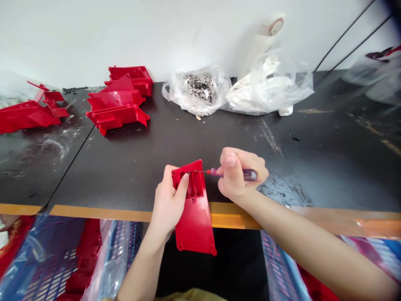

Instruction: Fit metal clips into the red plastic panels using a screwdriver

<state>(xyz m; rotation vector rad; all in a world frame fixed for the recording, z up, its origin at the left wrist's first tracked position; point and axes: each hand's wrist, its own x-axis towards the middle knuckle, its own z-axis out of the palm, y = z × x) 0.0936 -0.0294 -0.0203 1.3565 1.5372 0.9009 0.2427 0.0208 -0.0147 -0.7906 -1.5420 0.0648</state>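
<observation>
My left hand [169,200] grips a flat red plastic panel [196,221] by its left edge, thumb pressed on its recessed top section, holding it over the table's front edge. My right hand [239,173] is closed round a small screwdriver [219,172] with a purple handle. Its thin shaft points left, with the tip at the top of the panel's recess.
The black table [188,138] has an orange front edge. Several red plastic parts [117,104] lie at the back left, more [28,115] at far left. A clear bag of small metal pieces [200,88] and a bag of white items [269,90] sit at the back. Blue crates [50,259] stand below.
</observation>
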